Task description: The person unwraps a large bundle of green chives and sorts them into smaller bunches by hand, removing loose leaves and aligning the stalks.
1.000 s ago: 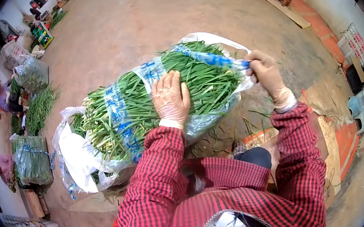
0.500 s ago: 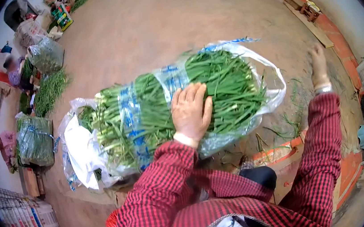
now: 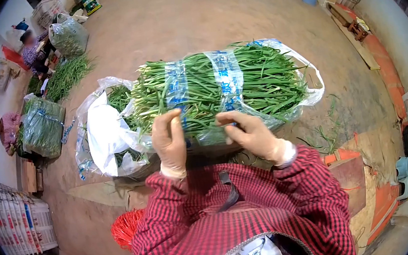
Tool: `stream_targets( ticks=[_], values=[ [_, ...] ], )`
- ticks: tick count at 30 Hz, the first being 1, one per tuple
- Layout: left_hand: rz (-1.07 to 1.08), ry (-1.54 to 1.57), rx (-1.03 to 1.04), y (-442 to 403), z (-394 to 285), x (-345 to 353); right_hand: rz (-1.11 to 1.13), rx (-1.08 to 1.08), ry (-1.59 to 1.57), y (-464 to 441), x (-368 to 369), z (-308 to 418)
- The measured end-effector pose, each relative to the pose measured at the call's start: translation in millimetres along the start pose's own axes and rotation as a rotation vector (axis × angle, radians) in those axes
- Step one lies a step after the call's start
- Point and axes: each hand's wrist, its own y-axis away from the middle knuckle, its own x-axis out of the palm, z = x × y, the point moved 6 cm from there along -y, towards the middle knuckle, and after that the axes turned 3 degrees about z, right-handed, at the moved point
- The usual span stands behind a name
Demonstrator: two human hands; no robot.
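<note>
A big pile of long green stalks that look like chives (image 3: 271, 77) lies in an opened clear plastic bag (image 3: 315, 95) in front of me. Two clear bands with blue print, a left band (image 3: 176, 83) and a right band (image 3: 228, 77), cross the stalks. At the pile's near edge, my left hand (image 3: 169, 144) has its thumb and forefinger pinched together. My right hand (image 3: 252, 134) is beside it with curled fingers, near the foot of the right band. What either hand grips is too small to make out. White plastic (image 3: 101, 134) bunches at the pile's left end.
At left sit two people, one by loose greens (image 3: 68, 80), another beside a packed bag of greens (image 3: 43, 125). Stacked white crates (image 3: 20, 219) stand at lower left. Red string (image 3: 126, 229) lies by my left side. A plank (image 3: 355, 42) runs along the right wall.
My left hand has come off the top of the pile to its near edge. My right hand has swung in from the far right to beside it. The view has shifted.
</note>
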Motion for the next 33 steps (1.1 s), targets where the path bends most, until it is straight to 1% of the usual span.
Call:
stream_targets(
  ticks=[1,2,3,5,6,7,9,11,13,14,15,17,18,19,21,22,24,25,27,28,29,31,32,33],
  values=[
    [-0.031,-0.002,-0.04,10.7,13.4,-13.0,0.026,0.072,-0.065,-5.0,17.3,-3.0],
    [-0.042,0.076,-0.14,20.7,31.3,-22.5,0.031,0.067,-0.06,-11.0,29.9,-2.8],
    [-0.047,0.076,-0.139,24.1,34.8,-28.5,-0.017,0.096,-0.125,-18.8,37.3,-5.6],
    [0.007,0.023,-0.141,28.9,37.6,-33.0,-0.107,0.143,-0.247,-34.9,46.7,-21.0],
    [0.056,0.088,-0.255,28.3,25.0,-32.6,-0.126,0.136,-0.264,-37.6,53.6,-20.8],
    [0.102,0.045,-0.27,25.9,21.8,-32.2,-0.146,0.127,-0.282,-40.6,59.5,-19.4],
    [0.092,-0.03,-0.212,18.4,21.6,-31.6,-0.18,0.107,-0.287,-46.1,68.9,-15.0],
    [0.078,-0.006,-0.193,15.6,32.2,-30.2,-0.218,0.077,-0.292,-49.6,72.5,-10.1],
    [0.095,0.043,-0.227,16.2,42.0,-26.8,-0.256,0.115,-0.301,-53.2,70.8,-16.5],
    [0.091,0.101,-0.276,18.4,49.0,-24.9,-0.279,0.102,-0.317,-54.7,69.4,-20.0],
    [0.082,0.106,-0.275,15.8,44.8,-26.8,-0.274,0.1,-0.309,-58.2,66.8,-17.7],
    [0.227,-0.134,-0.316,14.3,41.0,-22.1,-0.22,0.258,-0.235,-68.0,62.9,-24.0],
    [0.264,-0.24,-0.33,11.3,38.4,-20.6,-0.214,0.251,-0.221,-73.3,63.5,-21.6],
    [0.294,-0.325,-0.338,7.6,38.6,-17.4,-0.156,0.25,-0.232,-80.2,65.3,-20.7],
    [0.336,-0.45,-0.321,1.4,30.7,-17.0,-0.178,0.057,0.097,-87.6,74.2,-4.8],
    [0.335,-0.452,-0.321,-0.8,31.8,-16.9,-0.177,0.057,0.095,-84.8,78.8,-3.9],
    [0.391,-0.582,-0.328,-4.6,39.5,-10.7,-0.228,-0.071,0.434,-75.6,83.0,10.6],
    [0.39,-0.58,-0.327,-5.1,42.9,-6.9,-0.229,-0.072,0.436,-72.6,81.7,14.6],
    [0.374,-0.611,-0.232,-7.4,44.8,-1.7,-0.181,-0.049,0.633,-67.8,84.8,21.8],
    [0.363,-0.657,-0.189,-7.7,45.0,0.6,-0.186,-0.062,0.689,-64.8,87.2,25.6],
    [0.364,-0.659,-0.188,-7.0,47.8,2.4,-0.187,-0.063,0.687,-65.2,87.7,26.7],
    [0.374,-0.704,-0.118,-8.4,44.9,6.0,-0.172,-0.126,0.728,-66.7,89.7,30.8],
    [0.331,-0.7,-0.078,-8.4,42.3,4.4,-0.174,-0.126,0.727,-65.8,90.2,30.4],
    [0.333,-0.702,-0.075,-9.3,40.4,4.3,-0.267,-0.181,0.693,-62.1,87.5,34.6]
  ],
)
